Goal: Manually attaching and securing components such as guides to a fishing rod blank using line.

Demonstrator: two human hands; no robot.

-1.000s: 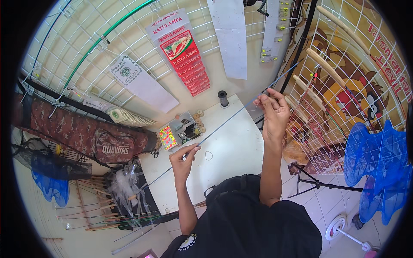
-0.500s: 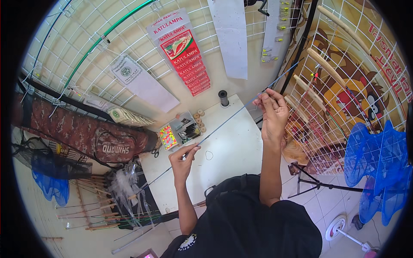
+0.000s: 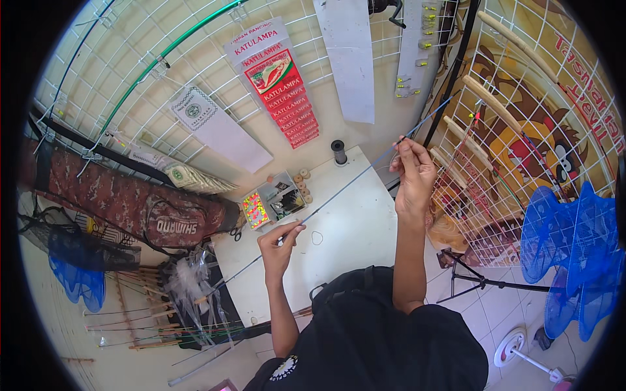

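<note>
Rod (image 3: 339,193): slim, likely light, springy
Left hand (image 3: 278,246): pinched closed on rod
Right hand (image 3: 415,174): pinching rod too, exact contact unclear
Hold: two spread pinches

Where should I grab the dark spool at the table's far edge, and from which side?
I'd grip the dark spool by its body, just under the wider-looking top rim, coming from above and slightly left: it stands upright, and the blue rod slants past on its near right side in this view.
</note>
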